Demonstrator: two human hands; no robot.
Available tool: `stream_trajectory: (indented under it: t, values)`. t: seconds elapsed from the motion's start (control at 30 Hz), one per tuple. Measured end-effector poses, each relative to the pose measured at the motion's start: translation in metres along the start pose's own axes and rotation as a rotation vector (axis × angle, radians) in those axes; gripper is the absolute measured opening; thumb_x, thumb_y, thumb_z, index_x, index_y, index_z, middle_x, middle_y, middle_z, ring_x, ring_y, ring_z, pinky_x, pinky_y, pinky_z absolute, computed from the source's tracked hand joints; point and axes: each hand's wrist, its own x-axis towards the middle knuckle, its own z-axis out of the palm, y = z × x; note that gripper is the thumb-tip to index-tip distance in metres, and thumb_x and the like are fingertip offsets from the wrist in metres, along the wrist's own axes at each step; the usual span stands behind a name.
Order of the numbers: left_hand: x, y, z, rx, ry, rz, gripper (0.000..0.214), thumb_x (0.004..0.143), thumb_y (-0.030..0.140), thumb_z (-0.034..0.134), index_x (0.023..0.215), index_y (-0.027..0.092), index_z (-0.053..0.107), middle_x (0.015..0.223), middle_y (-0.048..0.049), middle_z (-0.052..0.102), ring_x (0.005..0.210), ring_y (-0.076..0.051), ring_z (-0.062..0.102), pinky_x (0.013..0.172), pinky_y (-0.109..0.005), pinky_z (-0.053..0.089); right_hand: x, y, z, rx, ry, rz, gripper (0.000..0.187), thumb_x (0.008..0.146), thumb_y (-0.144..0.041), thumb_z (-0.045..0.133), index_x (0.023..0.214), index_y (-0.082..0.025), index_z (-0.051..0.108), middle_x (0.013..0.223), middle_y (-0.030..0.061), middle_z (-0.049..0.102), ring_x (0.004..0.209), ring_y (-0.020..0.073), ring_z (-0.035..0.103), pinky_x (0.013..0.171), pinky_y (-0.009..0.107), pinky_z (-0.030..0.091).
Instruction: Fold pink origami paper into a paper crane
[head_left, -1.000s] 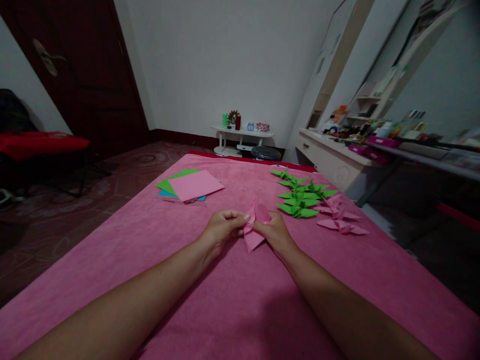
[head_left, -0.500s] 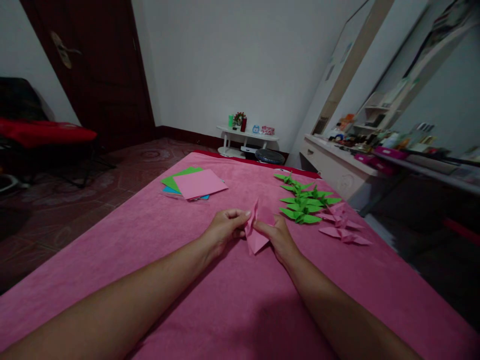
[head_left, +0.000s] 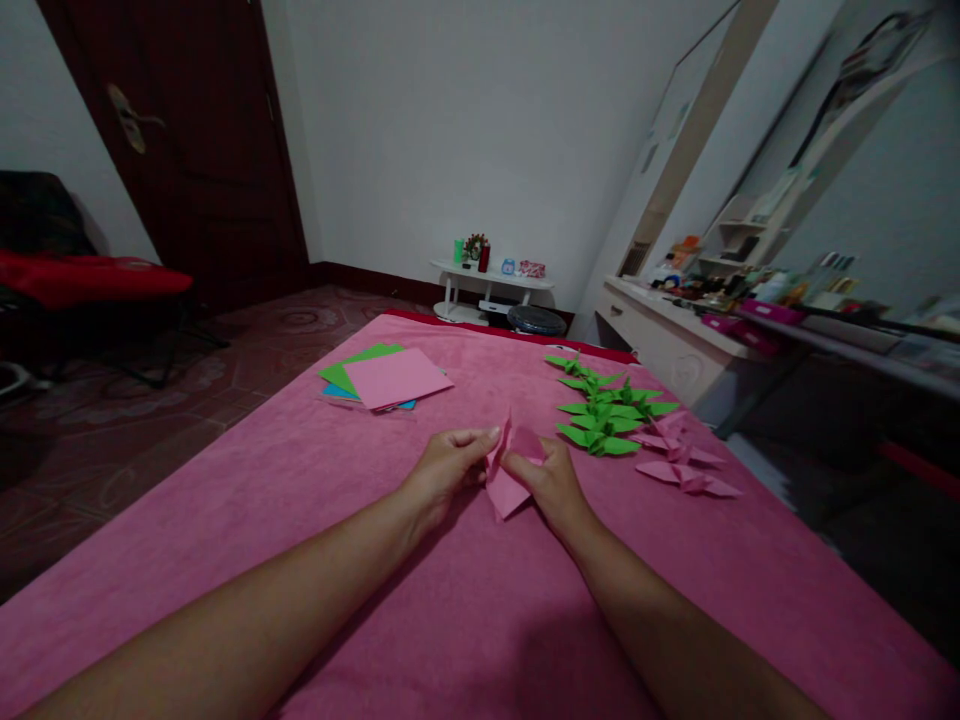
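Paper (head_left: 508, 492) hides most fingers of the right hand (head_left: 556, 487). The cloth (head_left: 420, 610) is cropped nearside, the chair (head_left: 86, 282) past its left edge likewise; items (head_left: 829, 299) past the right edge blur.

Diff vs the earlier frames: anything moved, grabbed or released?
Only a slight shift of the camera view; nothing visibly grabbed or released. Left hand and right hand still hold the folded pink paper. Sheet stack, green cranes and pink cranes stayed put.

Paper stack (head_left: 397, 378) left on cloth (head_left: 420, 640), cranes (head_left: 600, 442) right, hands (head_left: 448, 470) between
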Motion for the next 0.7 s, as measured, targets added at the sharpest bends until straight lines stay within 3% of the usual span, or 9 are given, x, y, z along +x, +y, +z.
stream_trajectory:
  t: [0.2, 0.47, 0.7]
  values:
    - [-0.0032, 0.0010, 0.0038, -0.055, 0.003, 0.017, 0.035, 0.054, 0.039, 0.080, 0.066, 0.010, 0.067, 0.049, -0.0007, 0.056, 0.045, -0.009, 0.052, 0.049, -0.021, 0.039, -0.0005, -0.0001, -0.0001, -0.061, 0.024, -0.027, 0.020, 0.067, -0.028, 0.061, 0.057, -0.016, 0.048, 0.054, -0.0043, 0.040, 0.049, 0.0083, 0.035, 0.047, 0.021, 0.031]
    - [-0.0049, 0.0002, 0.0084, -0.136, -0.076, 0.127, 0.028, 0.061, 0.032, 0.078, 0.077, 0.011, 0.068, 0.063, -0.0040, 0.065, 0.054, -0.011, 0.058, 0.055, -0.022, 0.044, -0.0029, -0.0060, 0.0036, -0.090, 0.005, -0.052, 0.020, 0.067, -0.028, 0.059, 0.056, -0.015, 0.048, 0.054, -0.0039, 0.038, 0.050, 0.0081, 0.033, 0.046, 0.020, 0.027]
    - [-0.0006, -0.0016, 0.0084, -0.202, 0.036, 0.211, 0.034, 0.055, 0.025, 0.082, 0.082, 0.013, 0.066, 0.068, -0.0032, 0.065, 0.056, -0.011, 0.058, 0.056, -0.023, 0.045, -0.0048, -0.0026, 0.0078, -0.157, -0.010, -0.082, 0.015, 0.069, -0.024, 0.055, 0.058, -0.015, 0.050, 0.055, -0.0040, 0.037, 0.051, 0.0081, 0.033, 0.047, 0.020, 0.026]
